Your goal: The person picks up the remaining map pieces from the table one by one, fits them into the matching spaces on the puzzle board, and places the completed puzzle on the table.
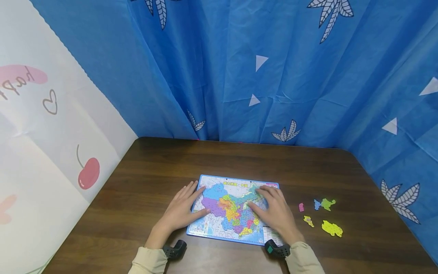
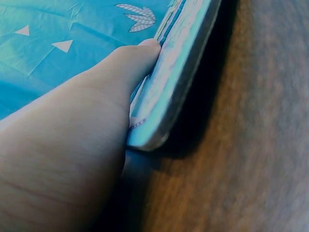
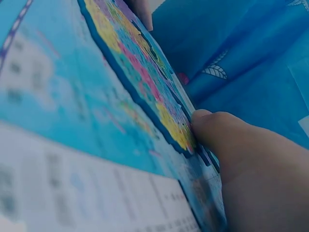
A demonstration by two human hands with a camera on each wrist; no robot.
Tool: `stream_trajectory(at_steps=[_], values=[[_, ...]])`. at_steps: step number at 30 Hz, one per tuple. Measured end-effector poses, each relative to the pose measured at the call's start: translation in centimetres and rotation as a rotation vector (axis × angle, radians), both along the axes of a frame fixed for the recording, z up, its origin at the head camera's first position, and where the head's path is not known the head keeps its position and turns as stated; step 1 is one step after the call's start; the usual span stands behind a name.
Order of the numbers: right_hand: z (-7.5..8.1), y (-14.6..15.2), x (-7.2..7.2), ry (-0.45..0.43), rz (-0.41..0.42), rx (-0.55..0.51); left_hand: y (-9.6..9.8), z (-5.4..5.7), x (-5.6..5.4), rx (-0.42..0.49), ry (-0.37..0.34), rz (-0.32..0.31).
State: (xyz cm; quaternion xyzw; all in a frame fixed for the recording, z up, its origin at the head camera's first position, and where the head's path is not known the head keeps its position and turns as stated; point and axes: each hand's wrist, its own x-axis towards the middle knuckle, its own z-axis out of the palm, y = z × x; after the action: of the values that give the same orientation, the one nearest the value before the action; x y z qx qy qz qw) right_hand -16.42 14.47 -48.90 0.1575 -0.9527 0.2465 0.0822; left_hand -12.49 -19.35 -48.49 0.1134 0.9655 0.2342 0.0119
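Note:
A map puzzle board (image 1: 212, 233) with a blue border and colourful raised pieces lies on the table between both hands. At its left edge rests my left hand (image 1: 183, 207), fingers stretched forward and thumb laid over the purple part of the map. The left wrist view shows that thumb (image 2: 137, 55) on the board's face, near the rim. My right hand (image 1: 277, 211) lies over the right side, its fingers spread and loosely bent at the map's upper right. In the right wrist view its thumb (image 3: 212, 128) touches the edge of the map pieces.
Several loose puzzle pieces lie right of the board: a pink piece (image 1: 301, 207), a blue piece (image 1: 317, 204), a green piece (image 1: 328, 204), a small yellowish piece (image 1: 308, 221) and a larger yellow piece (image 1: 332, 228). A blue curtain (image 1: 232, 114) hangs behind the wooden table (image 1: 164, 160).

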Motion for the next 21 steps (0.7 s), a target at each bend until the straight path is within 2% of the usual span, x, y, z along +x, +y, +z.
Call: stream_trajectory(at_steps=[9, 21], values=[[-0.18, 0.58, -0.07, 0.012, 0.094, -0.011, 0.02, 0.17, 0.02, 0.008, -0.007, -0.005], [0.20, 0.46, 0.17, -0.019, 0.116, 0.001, 0.13, 0.18, 0.01, 0.002, 0.007, -0.004]])
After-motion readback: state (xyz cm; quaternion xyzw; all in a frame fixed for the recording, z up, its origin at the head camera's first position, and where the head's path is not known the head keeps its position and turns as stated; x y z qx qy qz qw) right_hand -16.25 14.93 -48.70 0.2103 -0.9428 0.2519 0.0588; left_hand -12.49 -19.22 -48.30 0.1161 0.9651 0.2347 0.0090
